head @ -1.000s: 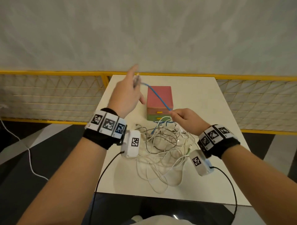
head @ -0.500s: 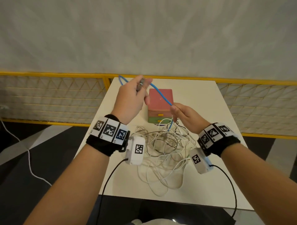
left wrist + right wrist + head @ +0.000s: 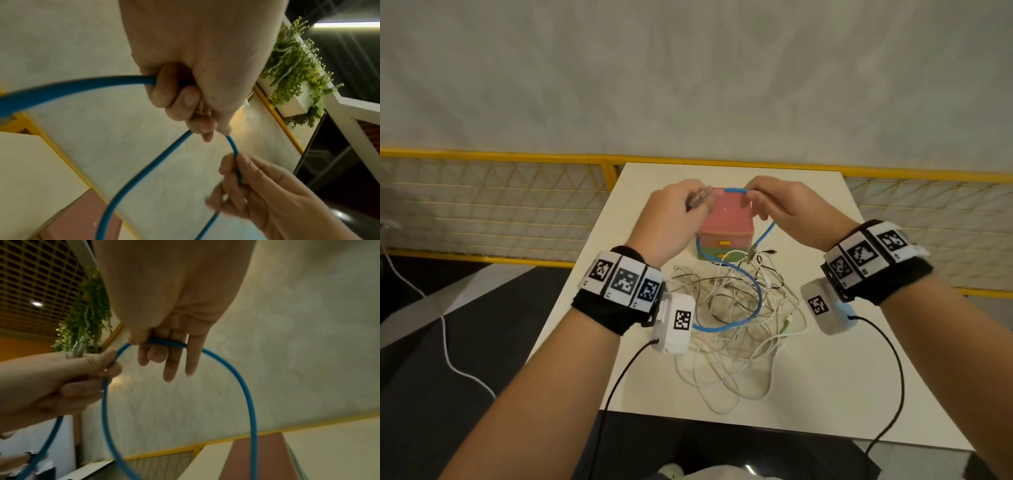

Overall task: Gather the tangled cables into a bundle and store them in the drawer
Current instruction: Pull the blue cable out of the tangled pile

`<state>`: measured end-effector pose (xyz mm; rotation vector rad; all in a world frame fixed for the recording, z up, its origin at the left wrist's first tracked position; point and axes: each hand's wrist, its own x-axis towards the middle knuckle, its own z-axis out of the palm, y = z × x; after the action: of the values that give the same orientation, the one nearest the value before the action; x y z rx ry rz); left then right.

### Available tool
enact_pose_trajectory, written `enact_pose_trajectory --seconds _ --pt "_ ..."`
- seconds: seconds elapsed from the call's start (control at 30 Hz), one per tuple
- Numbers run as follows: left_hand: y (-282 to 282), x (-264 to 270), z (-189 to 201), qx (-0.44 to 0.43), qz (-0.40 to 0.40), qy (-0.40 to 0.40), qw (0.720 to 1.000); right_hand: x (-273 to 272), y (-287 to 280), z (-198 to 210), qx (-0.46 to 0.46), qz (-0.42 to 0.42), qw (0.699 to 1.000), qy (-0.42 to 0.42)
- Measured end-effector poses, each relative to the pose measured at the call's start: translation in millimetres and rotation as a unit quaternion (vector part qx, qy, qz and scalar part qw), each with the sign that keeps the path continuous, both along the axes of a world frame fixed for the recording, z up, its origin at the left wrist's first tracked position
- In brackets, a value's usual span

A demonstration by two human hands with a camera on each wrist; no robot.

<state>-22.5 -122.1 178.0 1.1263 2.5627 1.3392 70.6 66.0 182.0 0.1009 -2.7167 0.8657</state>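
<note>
Nearest the camera on the white table [image 3: 825, 377] sits the tangle of white and grey cables [image 3: 736, 318], still loose, with a blue cable [image 3: 751, 308] looping up out of it. Above that, the left hand [image 3: 671, 222] has its fingers curled around the blue cable right by its plug, and the right hand [image 3: 787, 209] pinches it between thumb and fingers. Behind them is the little drawer box [image 3: 724, 236], both drawers closed.

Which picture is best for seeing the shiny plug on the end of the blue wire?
The right wrist view: the plug pokes out clear above the left hand. The head view shows it small. The left wrist view hides it.
</note>
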Motion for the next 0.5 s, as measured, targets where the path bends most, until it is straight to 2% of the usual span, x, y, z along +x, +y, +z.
enact_pose_trajectory --seconds 0.1,0.17,0.23,0.3,0.33,0.43,0.5 --pt "-6.2 -2.5 9.4 0.101 -0.011 -0.051 0.994 18.9 -13.2 14.9 -0.028 0.007 0.999 -0.041" --pt "-9.6 -2.4 20.3 0.154 -0.024 -0.127 0.98 35.2 -29.8 29.3 -0.029 0.039 0.995 -0.083" --pt "-11.9 2.6 31.7 0.182 -0.06 -0.201 0.961 51.9 -47.3 44.1 0.006 0.1 0.985 -0.14" --pt "-11.8 11.8 42.5 0.188 -0.104 -0.229 0.949 63.0 -59.1 53.3 0.025 0.154 0.971 -0.183" --pt "-11.8 16.6 46.3 0.181 -0.126 -0.224 0.949 65.8 -62.8 55.1 0.019 0.151 0.97 -0.188" --pt "-12.7 33.8 56.9 0.156 -0.178 -0.198 0.951 64.3 -62.7 49.7 0.034 0.076 0.991 -0.104" --pt "-13.8 43.5 62.7 0.125 -0.181 -0.145 0.965 62.0 -61.8 42.1 0.035 0.039 0.997 -0.056"
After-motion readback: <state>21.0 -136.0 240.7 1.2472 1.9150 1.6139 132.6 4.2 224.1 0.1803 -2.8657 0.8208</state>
